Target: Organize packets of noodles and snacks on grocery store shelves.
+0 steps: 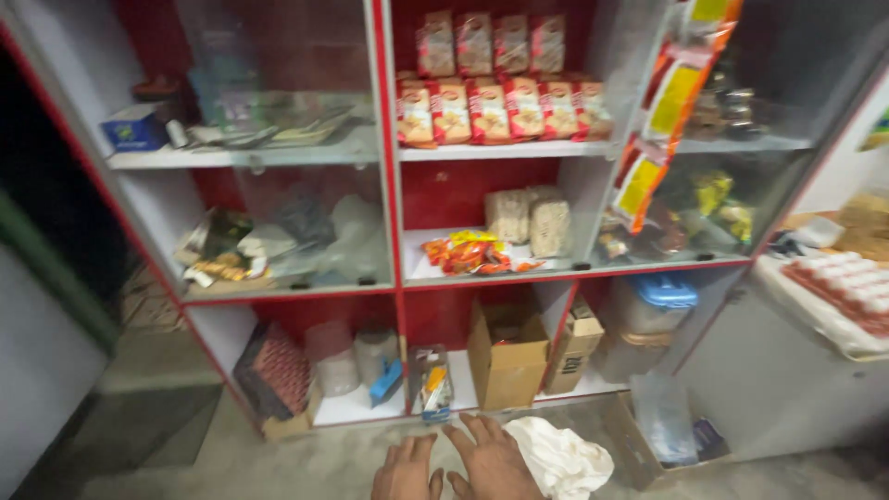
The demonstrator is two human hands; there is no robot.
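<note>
Both hands sit at the bottom edge of the view, low over the floor in front of a red-and-white shelf unit with glass panels [384,185]. The left hand [406,472] and the right hand [491,461] are spread flat with fingers pointing up toward the shelves, open and holding nothing. Just beside the right hand, touching or nearly so, lies a crumpled white cloth [560,458] on the floor near the unit's bottom edge. It looks light, soft and limp, not fragile; any bunched fold near its middle would give a sure hold, and it would sag if lifted by a corner. Its long axis seems to run from the right hand down toward the lower right, with no clear front or back. On the bottom shelf just above the hands stand an open brown cardboard box [505,356] and a small packet of mixed items [431,384]
</note>
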